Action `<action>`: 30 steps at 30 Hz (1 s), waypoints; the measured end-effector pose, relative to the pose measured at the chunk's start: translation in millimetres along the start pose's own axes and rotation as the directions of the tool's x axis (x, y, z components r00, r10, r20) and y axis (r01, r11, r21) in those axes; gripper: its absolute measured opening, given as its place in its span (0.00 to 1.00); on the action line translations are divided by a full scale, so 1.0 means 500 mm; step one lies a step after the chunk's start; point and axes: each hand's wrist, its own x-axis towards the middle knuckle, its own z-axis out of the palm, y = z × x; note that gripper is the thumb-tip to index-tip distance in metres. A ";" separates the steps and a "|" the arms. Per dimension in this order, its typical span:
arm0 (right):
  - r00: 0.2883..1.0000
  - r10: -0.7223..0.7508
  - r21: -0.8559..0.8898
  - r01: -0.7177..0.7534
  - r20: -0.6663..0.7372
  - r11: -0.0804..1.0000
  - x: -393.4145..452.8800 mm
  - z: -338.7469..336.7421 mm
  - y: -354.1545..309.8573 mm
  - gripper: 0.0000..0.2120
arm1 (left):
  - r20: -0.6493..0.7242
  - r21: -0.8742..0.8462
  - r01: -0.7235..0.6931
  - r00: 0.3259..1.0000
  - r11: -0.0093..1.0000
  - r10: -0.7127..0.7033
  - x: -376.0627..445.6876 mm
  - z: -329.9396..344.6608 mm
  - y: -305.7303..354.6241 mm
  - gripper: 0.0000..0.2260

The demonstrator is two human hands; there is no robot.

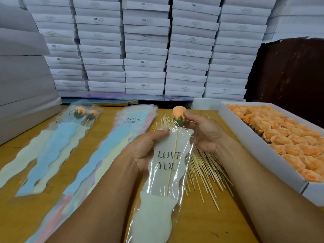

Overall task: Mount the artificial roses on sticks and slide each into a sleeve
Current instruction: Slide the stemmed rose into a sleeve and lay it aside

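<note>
My left hand (pixel 149 148) grips the upper edge of a clear sleeve (pixel 163 181) with a cream wavy insert printed "LOVE YOU". A thin wooden stick (pixel 172 162) runs down inside that sleeve. An orange rose (pixel 178 114) with a green base sits on the stick's top, just above the sleeve mouth. My right hand (pixel 203 132) pinches the rose at its base. Loose sticks (pixel 205 171) lie spread on the table under my hands. A white box of orange roses (pixel 284 137) stands at the right.
A stack of empty sleeves (pixel 126 132) lies left of centre on the wooden table (pixel 210 223). Two sleeved roses (pixel 82 114) lie further left. White flat boxes (pixel 145 50) are stacked high along the back and left. A dark panel stands at the back right.
</note>
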 end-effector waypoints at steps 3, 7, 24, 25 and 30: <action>1.000 -0.017 0.007 0.017 -0.001 1.000 -0.003 -0.001 -0.001 0.11 | -0.045 0.015 0.027 0.999 1.000 -0.026 0.003 -0.005 0.000 0.13; 0.999 -0.031 -0.028 0.031 0.018 0.999 -0.001 0.000 0.001 0.12 | -0.020 0.042 0.027 0.999 0.999 -0.026 0.007 -0.012 -0.004 0.10; 0.992 0.003 -0.223 -0.030 -0.123 0.974 -0.006 0.005 -0.002 0.33 | -0.167 -0.067 -0.008 0.986 0.998 -0.004 0.007 0.014 0.002 0.12; 0.994 -0.003 -0.245 -0.025 -0.112 0.969 -0.005 0.004 -0.001 0.36 | -0.154 -0.077 -0.002 0.988 0.997 -0.010 0.009 0.012 0.001 0.13; 0.998 -0.034 -0.385 0.012 -0.051 0.923 -0.002 0.006 0.003 0.41 | -0.082 -0.074 -0.010 0.997 0.997 0.004 0.013 0.006 -0.002 0.14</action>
